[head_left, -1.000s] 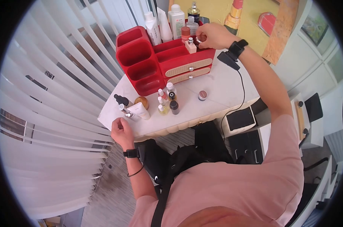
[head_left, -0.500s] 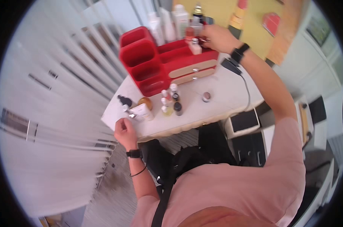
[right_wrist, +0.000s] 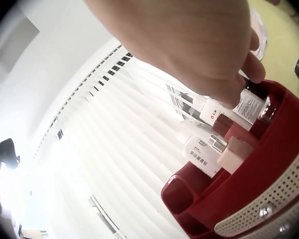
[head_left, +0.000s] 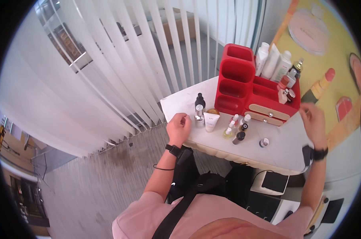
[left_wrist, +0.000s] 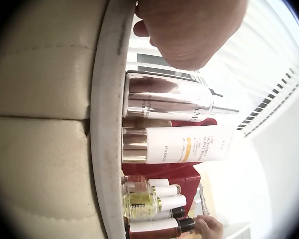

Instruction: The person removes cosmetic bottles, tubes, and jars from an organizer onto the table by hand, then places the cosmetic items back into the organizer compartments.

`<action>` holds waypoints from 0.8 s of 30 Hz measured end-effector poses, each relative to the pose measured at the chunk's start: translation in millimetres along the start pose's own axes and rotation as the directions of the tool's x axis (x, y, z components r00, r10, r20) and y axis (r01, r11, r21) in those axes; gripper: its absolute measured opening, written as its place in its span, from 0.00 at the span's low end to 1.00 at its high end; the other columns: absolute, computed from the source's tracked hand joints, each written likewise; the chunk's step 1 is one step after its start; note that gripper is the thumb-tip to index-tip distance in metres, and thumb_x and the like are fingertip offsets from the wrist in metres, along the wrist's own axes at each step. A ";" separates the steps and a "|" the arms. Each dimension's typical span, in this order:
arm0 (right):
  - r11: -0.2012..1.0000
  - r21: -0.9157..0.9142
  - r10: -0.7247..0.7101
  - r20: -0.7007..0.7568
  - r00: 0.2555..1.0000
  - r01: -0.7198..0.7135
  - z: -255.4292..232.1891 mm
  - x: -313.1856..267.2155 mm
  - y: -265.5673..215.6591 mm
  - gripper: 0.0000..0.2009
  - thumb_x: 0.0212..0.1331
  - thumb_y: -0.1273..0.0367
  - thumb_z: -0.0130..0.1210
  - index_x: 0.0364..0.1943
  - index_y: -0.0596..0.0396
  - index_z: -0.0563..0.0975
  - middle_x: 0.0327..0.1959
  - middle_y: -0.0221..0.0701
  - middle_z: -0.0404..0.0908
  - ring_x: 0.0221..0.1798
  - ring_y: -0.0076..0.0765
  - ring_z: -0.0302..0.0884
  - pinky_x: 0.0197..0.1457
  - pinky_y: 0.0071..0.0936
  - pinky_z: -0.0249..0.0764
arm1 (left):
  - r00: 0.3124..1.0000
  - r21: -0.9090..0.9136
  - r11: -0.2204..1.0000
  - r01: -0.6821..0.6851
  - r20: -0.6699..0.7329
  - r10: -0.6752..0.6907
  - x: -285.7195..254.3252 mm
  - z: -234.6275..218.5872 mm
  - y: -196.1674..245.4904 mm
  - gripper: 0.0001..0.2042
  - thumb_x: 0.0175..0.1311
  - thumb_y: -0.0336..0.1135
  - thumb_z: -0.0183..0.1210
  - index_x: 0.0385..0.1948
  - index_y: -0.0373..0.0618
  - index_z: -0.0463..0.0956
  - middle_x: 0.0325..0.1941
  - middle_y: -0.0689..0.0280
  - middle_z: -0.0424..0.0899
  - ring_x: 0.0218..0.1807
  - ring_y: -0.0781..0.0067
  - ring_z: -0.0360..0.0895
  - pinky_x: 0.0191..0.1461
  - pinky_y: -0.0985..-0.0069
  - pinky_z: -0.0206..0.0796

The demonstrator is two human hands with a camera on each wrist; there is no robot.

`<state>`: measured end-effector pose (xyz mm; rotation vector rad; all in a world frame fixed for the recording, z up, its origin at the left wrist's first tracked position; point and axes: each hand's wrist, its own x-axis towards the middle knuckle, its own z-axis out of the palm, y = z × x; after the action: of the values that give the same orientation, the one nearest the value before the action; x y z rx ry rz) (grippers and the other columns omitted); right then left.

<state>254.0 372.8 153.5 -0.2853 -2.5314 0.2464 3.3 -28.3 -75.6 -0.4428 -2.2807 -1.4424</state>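
The right hand point(head_left: 314, 124) is off the right end of the red organizer point(head_left: 289, 108), fingers loosely bent, with nothing visible in them. A small round jar point(head_left: 291, 95) lies in the organizer's right compartment beside a pink bottle point(head_left: 283, 96). In the right wrist view the hand point(right_wrist: 194, 42) overlaps the bottles. My left hand point(head_left: 179, 128) rests loosely curled and empty at the table's left edge, by a silver bottle point(head_left: 199, 118) and a white UV tube point(head_left: 211, 121). In the left wrist view the hand point(left_wrist: 194, 30) is beside the silver bottle point(left_wrist: 164, 97).
Several small bottles, including a dark-capped one point(head_left: 239, 138), stand in front of the organizer. A small jar point(head_left: 264, 142) sits to their right on the white table point(head_left: 282, 153). Tall white bottles point(head_left: 262, 57) fill the organizer's back. Vertical blinds point(head_left: 120, 79) hang at the left.
The right hand has let go of the round jar in the organizer and moved out past its right end. The head view has swung left; my left hand stays by the silver bottle.
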 end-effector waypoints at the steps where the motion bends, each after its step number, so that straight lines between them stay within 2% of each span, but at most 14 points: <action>1: 0.997 0.034 0.063 0.019 0.998 -0.064 -0.3 -16.1 -2.8 0.06 0.65 0.73 0.66 0.43 0.58 0.84 0.36 0.37 0.87 0.29 0.36 0.81 0.35 0.32 0.76 | 1.000 0.006 1.000 0.009 -0.010 -0.009 0.7 -1.4 0.6 0.06 0.65 0.35 0.66 0.37 0.45 0.86 0.26 0.62 0.86 0.27 0.67 0.85 0.35 0.70 0.77; 3: 0.994 0.019 0.105 0.064 0.992 -0.106 -0.5 -47.8 -6.5 0.05 0.64 0.74 0.65 0.41 0.59 0.84 0.35 0.38 0.87 0.29 0.37 0.81 0.34 0.31 0.76 | 1.000 0.000 1.000 0.002 0.001 -0.002 0.1 -1.6 4.3 0.06 0.65 0.35 0.66 0.37 0.45 0.86 0.26 0.62 0.86 0.27 0.67 0.85 0.35 0.70 0.76; 5: 0.974 0.089 0.196 0.146 0.970 -0.210 6.6 -77.2 -4.8 0.04 0.63 0.74 0.65 0.40 0.59 0.84 0.33 0.38 0.87 0.30 0.39 0.84 0.34 0.32 0.76 | 1.000 0.003 1.000 0.003 0.012 -0.003 -0.5 -0.5 3.1 0.06 0.65 0.35 0.66 0.36 0.45 0.86 0.26 0.62 0.86 0.27 0.66 0.85 0.35 0.70 0.76; 9: 0.957 0.085 0.256 0.189 0.948 -0.276 25.6 -120.2 0.4 0.03 0.63 0.74 0.64 0.37 0.58 0.84 0.32 0.40 0.87 0.31 0.46 0.85 0.35 0.35 0.77 | 1.000 0.015 1.000 0.005 0.023 -0.005 0.3 0.6 -0.6 0.06 0.66 0.35 0.66 0.37 0.44 0.86 0.27 0.62 0.87 0.28 0.65 0.85 0.36 0.70 0.77; 10: 0.965 0.069 0.235 0.198 0.952 -0.253 30.1 -123.9 0.0 0.03 0.63 0.73 0.64 0.37 0.57 0.84 0.31 0.40 0.86 0.32 0.49 0.85 0.35 0.37 0.78 | 0.999 0.030 0.999 -0.039 0.006 0.039 1.2 3.4 -8.5 0.06 0.66 0.34 0.65 0.37 0.44 0.86 0.28 0.61 0.87 0.28 0.65 0.85 0.36 0.70 0.77; 12: 0.969 0.027 0.232 0.239 0.943 -0.246 35.3 -130.2 0.1 0.04 0.63 0.70 0.63 0.36 0.56 0.85 0.31 0.41 0.85 0.35 0.53 0.84 0.38 0.40 0.79 | 0.999 -0.006 0.999 -0.036 0.025 0.036 1.8 4.6 -15.6 0.05 0.67 0.33 0.65 0.38 0.43 0.86 0.29 0.60 0.87 0.29 0.67 0.85 0.37 0.71 0.76; 13: 0.965 0.003 0.252 0.273 0.928 -0.263 37.7 -131.8 0.1 0.05 0.63 0.69 0.63 0.37 0.55 0.85 0.32 0.42 0.85 0.36 0.55 0.84 0.40 0.41 0.79 | 0.998 -0.020 1.000 -0.021 0.051 0.022 1.5 1.4 -9.5 0.06 0.68 0.32 0.64 0.39 0.41 0.86 0.30 0.61 0.87 0.30 0.73 0.84 0.39 0.72 0.76; 14: 0.965 0.003 0.252 0.271 0.929 -0.262 41.4 -134.4 1.2 0.06 0.63 0.68 0.63 0.39 0.54 0.85 0.33 0.41 0.86 0.38 0.54 0.84 0.42 0.43 0.80 | 0.996 -0.003 0.999 -0.041 0.075 0.041 2.4 -0.6 -7.2 0.07 0.70 0.32 0.63 0.40 0.39 0.85 0.29 0.62 0.87 0.31 0.77 0.82 0.39 0.73 0.75; 17: 0.961 0.033 0.256 0.279 0.925 -0.275 49.9 -142.3 6.0 0.09 0.63 0.67 0.64 0.44 0.53 0.84 0.38 0.39 0.87 0.44 0.53 0.85 0.47 0.47 0.80 | 0.987 -0.024 0.999 -0.026 0.158 0.030 6.4 -4.0 -10.5 0.08 0.73 0.33 0.61 0.41 0.37 0.85 0.30 0.63 0.88 0.32 0.78 0.80 0.40 0.74 0.75; 19: 0.979 0.060 0.174 0.244 0.954 -0.194 59.1 -146.3 14.4 0.13 0.61 0.68 0.67 0.49 0.54 0.83 0.41 0.36 0.87 0.36 0.43 0.86 0.42 0.39 0.81 | 0.969 -0.036 0.999 -0.026 0.245 0.034 14.1 -8.1 -12.3 0.09 0.73 0.34 0.62 0.41 0.36 0.85 0.32 0.63 0.88 0.34 0.78 0.81 0.43 0.74 0.75; 20: 0.971 0.053 0.215 0.240 0.947 -0.234 60.1 -147.3 12.0 0.13 0.61 0.68 0.67 0.49 0.54 0.83 0.41 0.36 0.87 0.36 0.43 0.86 0.42 0.39 0.81 | 0.964 -0.049 0.999 0.002 0.264 0.011 21.5 -10.3 -20.6 0.10 0.73 0.35 0.62 0.41 0.36 0.85 0.33 0.63 0.88 0.35 0.77 0.81 0.44 0.74 0.75; 22: 0.979 0.051 0.177 0.281 0.943 -0.199 62.2 -142.9 4.8 0.20 0.58 0.66 0.70 0.54 0.54 0.81 0.48 0.36 0.86 0.40 0.43 0.87 0.46 0.40 0.81 | 0.958 -0.056 0.998 0.025 0.286 -0.008 25.7 -9.5 -18.7 0.11 0.73 0.35 0.63 0.40 0.35 0.85 0.34 0.63 0.88 0.37 0.76 0.81 0.45 0.74 0.74; 24: 0.971 0.068 0.198 0.317 0.928 -0.231 65.4 -139.6 -2.2 0.23 0.57 0.65 0.71 0.57 0.55 0.80 0.51 0.37 0.85 0.41 0.43 0.88 0.47 0.40 0.82 | 0.973 -0.083 0.993 0.083 0.224 -0.062 31.0 -13.3 -3.9 0.12 0.74 0.37 0.63 0.40 0.34 0.85 0.35 0.64 0.88 0.38 0.76 0.81 0.46 0.74 0.74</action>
<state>330.2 327.6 27.3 -0.5201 -2.7822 0.5457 -23.2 -40.5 -58.3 -0.5792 -2.4321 -1.6108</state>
